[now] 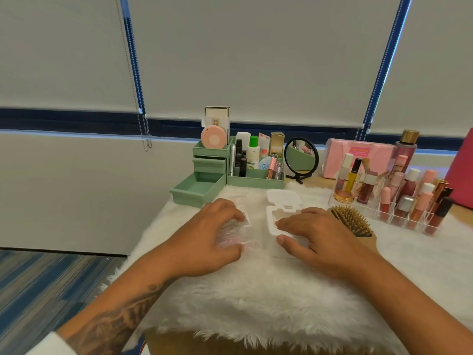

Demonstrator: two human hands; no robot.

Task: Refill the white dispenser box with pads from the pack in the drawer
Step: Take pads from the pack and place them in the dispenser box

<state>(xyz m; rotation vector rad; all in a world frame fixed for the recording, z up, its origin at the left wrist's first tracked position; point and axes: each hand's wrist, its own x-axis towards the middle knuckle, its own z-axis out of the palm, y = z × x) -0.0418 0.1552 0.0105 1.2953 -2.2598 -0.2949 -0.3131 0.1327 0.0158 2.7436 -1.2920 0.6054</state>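
Note:
The white dispenser box (271, 218) lies on the white fur mat with its lid (283, 198) flipped open toward the back. My right hand (317, 239) lies over the box, fingers reaching into its opening and thumb against its front edge. To its left, my left hand (212, 234) grips the clear plastic pack of pads (236, 233), fingers curled over its top. The green drawer (195, 189) stands pulled out at the back left, and I see nothing in it.
A green organiser (256, 175) with bottles stands behind the mat, next to a round black mirror (301, 156). A wooden hairbrush (354, 221) lies just right of my right hand. A clear rack of cosmetics (399, 198) fills the right side. The table's left edge drops off beside the drawer.

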